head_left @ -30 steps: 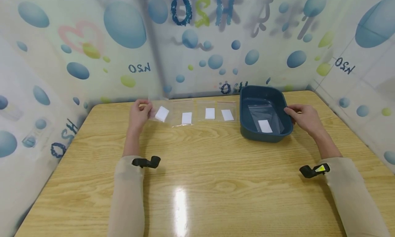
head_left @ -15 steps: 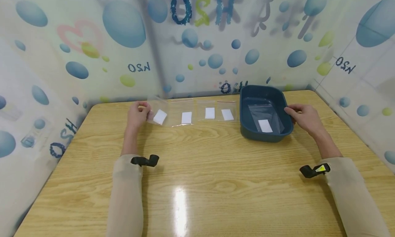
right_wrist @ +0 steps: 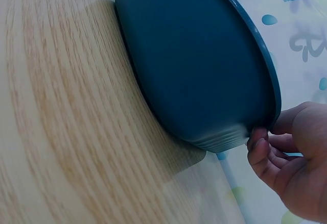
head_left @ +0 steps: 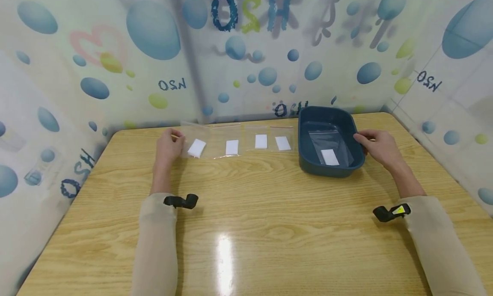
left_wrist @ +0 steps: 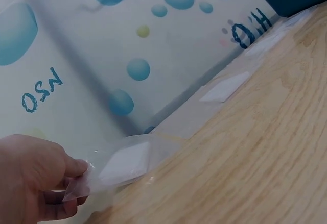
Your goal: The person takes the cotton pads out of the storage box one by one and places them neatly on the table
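My left hand [head_left: 168, 147] pinches the left edge of a clear zip bag [left_wrist: 166, 145] at the left end of a row. Inside that bag lies a white rectangular piece [head_left: 197, 148]. In the left wrist view, thumb and fingers hold the bag's corner close by the table. My right hand [head_left: 381, 147] grips the right rim of a dark blue plastic bin [head_left: 327, 171], thumb and fingers on either side of it. A further clear bag [head_left: 325, 138] with a white piece [head_left: 330, 157] rests inside the bin.
Several clear bags with white pieces [head_left: 261, 141] lie in a row along the back of the wooden table [head_left: 269, 219], left of the bin. A printed backdrop [head_left: 154, 94] rises right behind the table's back edge.
My left hand has drawn the leftmost bag a little left and nearer, and its white piece has shifted with it. My right hand stays on the bin's rim.
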A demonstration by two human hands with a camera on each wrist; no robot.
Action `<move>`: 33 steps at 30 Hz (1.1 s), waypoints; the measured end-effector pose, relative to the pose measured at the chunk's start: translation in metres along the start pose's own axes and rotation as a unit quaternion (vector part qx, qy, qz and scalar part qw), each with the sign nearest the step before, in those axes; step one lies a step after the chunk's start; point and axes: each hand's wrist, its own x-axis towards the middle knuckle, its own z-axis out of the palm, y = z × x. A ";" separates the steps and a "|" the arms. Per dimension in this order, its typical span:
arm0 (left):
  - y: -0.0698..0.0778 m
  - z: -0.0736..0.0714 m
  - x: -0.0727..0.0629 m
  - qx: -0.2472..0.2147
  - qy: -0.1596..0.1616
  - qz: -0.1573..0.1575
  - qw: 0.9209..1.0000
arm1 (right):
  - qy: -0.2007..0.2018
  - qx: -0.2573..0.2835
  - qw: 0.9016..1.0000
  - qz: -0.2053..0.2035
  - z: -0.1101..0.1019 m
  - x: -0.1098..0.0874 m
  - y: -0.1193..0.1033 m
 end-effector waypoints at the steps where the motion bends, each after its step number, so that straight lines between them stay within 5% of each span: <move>1: 0.000 0.000 0.000 0.004 0.003 -0.001 1.000 | 0.001 0.000 1.000 -0.001 0.000 0.000 0.000; 20: -0.006 0.003 0.003 0.059 -0.019 -0.036 0.997 | -0.003 0.002 1.000 0.005 0.000 0.001 0.001; 33: -0.005 0.000 0.001 0.027 0.002 -0.046 0.999 | -0.005 0.006 1.000 0.011 -0.001 0.000 0.000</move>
